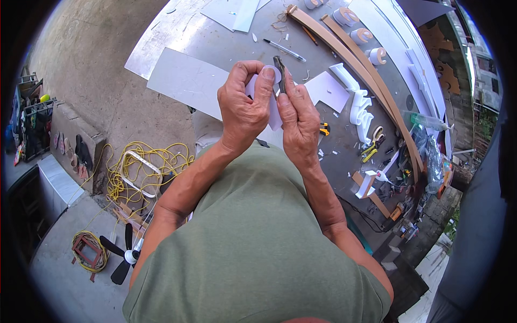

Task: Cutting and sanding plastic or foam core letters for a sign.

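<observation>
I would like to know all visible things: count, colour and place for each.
White piece: 1, white, held at centre
Dark tool: 1, dark grey, held beside it
Worktable: 1, grey, ahead
Flat sheets: several, white, on worktable
Pen: 1, white and black, far centre
Curved strips: 2, brown, right half
Round cut pieces: 4, whitish, right of strips
Curly pieces: count unclear, white, left of strips
Utility knife: 1, yellow-black, right of centre
Yellow-handled tool: 1, yellow, right of knife
Bottle: 1, clear, far right
Cord: count unclear, yellow, left floor
Fan: 1, black and white, lower left
Footwear: several, mixed, left block
Shirt: 1, green, lower centre
Left hand, right hand: 2, bare, centre
</observation>
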Motion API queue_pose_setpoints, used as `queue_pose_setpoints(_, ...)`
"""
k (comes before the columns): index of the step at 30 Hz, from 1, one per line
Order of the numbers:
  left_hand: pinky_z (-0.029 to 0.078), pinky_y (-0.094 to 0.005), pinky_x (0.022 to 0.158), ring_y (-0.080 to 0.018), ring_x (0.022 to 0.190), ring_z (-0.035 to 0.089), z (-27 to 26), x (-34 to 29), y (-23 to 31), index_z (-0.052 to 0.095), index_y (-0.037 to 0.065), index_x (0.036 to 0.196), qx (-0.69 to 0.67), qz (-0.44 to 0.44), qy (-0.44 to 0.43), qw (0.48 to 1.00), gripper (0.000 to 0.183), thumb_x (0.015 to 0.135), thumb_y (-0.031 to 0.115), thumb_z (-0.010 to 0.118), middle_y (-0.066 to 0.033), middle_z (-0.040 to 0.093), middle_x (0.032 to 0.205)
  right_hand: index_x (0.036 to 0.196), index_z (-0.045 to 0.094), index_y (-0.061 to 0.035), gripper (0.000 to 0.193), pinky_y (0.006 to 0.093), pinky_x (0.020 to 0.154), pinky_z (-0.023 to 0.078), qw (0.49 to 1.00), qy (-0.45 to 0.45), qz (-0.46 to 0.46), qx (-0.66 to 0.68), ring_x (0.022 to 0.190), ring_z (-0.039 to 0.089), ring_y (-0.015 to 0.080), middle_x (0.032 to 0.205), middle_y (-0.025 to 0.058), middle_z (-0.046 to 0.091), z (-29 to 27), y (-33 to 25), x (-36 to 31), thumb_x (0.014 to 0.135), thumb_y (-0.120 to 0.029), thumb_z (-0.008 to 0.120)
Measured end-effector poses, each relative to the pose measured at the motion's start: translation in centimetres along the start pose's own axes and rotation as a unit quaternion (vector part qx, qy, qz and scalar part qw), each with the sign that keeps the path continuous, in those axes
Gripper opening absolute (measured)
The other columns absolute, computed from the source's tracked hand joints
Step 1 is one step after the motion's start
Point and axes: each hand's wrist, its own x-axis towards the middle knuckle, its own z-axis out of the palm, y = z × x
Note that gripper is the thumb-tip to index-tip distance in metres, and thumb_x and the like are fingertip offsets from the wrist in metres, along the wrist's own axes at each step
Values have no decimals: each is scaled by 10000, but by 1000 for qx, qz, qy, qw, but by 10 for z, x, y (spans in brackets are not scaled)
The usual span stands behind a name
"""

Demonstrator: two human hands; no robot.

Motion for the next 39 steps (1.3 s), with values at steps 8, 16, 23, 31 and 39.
queue_pose_setpoints(8, 462, -261, 535, -74, 619, 587, -2, 6, 4, 626, 13, 950, -40, -28, -35, 998, 138, 967, 143, 669, -42, 659, 742, 1424, 534, -7, 440, 282, 647, 446, 999, 4, -29, -38, 731, 508, 142, 853, 70, 521, -2, 0, -2, 990, -64, 578)
queue_pose_setpoints(16, 480, -252, 553, -80, 619, 602, -2, 8, 4, 628, 5, 950, -23, -14, -20, 999, 135, 957, 130, 680, -43, 654, 736, 1429, 544, -36, 453, 293, 636, 449, 998, 10, -48, -48, 716, 499, 145, 839, 66, 507, -1, 2, -2, 979, -47, 589)
queue_pose_setpoints(23, 482, -253, 549, -81, 614, 612, -3, 0, 4, 625, -2, 947, -7, -5, -38, 999, 113, 956, 100, 672, -48, 658, 741, 1414, 558, -29, 437, 296, 609, 443, 998, 4, -60, -33, 693, 498, 143, 816, 67, 508, -6, -7, 4, 979, -38, 580)
queue_pose_setpoints(31, 458, -204, 584, -63, 668, 575, -16, 2, -1, 623, 12, 1012, -119, -102, -90, 983, 168, 1019, 179, 617, -19, 636, 820, 1499, 419, -12, 473, 205, 466, 388, 991, -3, 66, 113, 577, 493, 68, 929, 94, 628, -24, 5, -17, 1058, -153, 513)
queue_pose_setpoints(39, 468, -213, 582, -68, 675, 595, -18, 2, -3, 633, -1, 1008, -170, -138, -102, 970, 182, 1015, 181, 617, -30, 658, 807, 1340, 506, 56, 381, 221, 384, 439, 894, -37, 187, 406, 564, 608, 133, 989, 162, 658, -28, -1, -1, 1025, -146, 579)
